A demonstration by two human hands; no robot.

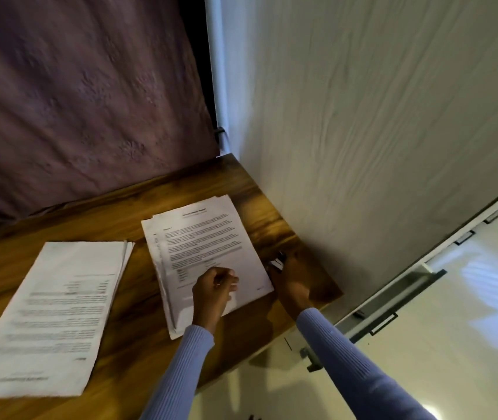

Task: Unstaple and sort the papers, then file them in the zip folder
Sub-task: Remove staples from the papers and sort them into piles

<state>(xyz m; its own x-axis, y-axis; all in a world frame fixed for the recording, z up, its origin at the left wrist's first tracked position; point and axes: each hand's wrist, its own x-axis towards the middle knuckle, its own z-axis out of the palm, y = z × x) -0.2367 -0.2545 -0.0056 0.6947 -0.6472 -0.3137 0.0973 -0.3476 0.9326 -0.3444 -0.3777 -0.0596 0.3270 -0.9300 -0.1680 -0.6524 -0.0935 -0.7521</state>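
The left hand (216,283) is resting curled on the near stack (208,256); the right hand (287,278) is gripping what is probably a staple remover (277,262) beside its edge. If the left pressure is slackening, the sheets could be tearing or sliding.

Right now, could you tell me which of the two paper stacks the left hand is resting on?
The right-hand stack by the desk's corner; the left hand rests on its lower part, while the other stack lies untouched.

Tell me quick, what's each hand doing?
Left hand: fingers curled, resting on the right paper stack, holding nothing visible.
Right hand: gripping a small black tool.
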